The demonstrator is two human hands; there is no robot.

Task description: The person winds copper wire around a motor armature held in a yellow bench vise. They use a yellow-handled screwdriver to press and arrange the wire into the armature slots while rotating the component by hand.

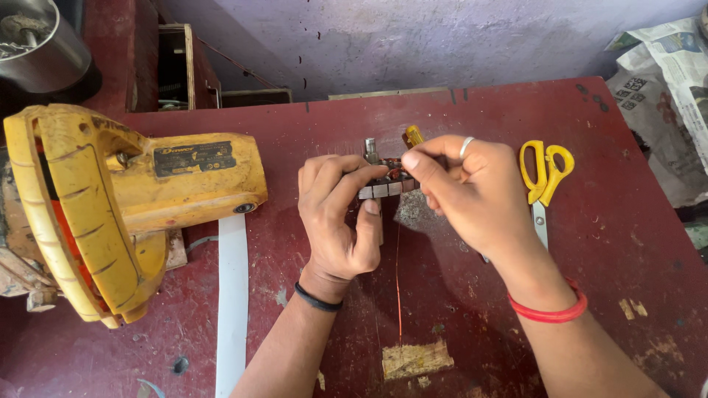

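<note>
Left hand: left hand [338, 221] is closed around a small motor armature [383, 180], fingers curled over its segmented metal core and thumb pressed up against the underside; judged a steadying grip that keeps the part from turning.
Right hand: right hand [464, 188] is pinched shut, thumb and forefinger tips meeting at the armature's top edge, apparently nipping the fine copper wire [399, 280]; the remaining fingers are folded under. A ring sits on one finger.
Armature position: held just above the red workbench [457, 324], near the centre of the view, shaft end pointing toward 12 o'clock. Both hands touch it.
Copper wire: a thin orange strand hangs from the armature toward 6 o'clock, nearly straight, ending near a bare patch of chipped wood; it looks kept taut for control, though its lower end is too fine to trace.
Yellow-handled tool: a small yellow tip [414, 135] shows just behind the armature at 12 o'clock; kind cannot be told.
Scissors: yellow-handled scissors [544, 177] lie at 3 o'clock of the right hand, just beside it, blades partly hidden; placed within easy reach.
Power tool: a worn yellow power-tool housing [118, 206] rests at 9 o'clock, well apart from the hands.
White strip: a flat white strip [233, 302] lies at 7 o'clock, running under the housing.
Newspaper: crumpled newspaper [664, 81] sits at 2 o'clock, beyond the bench's edge.
</note>
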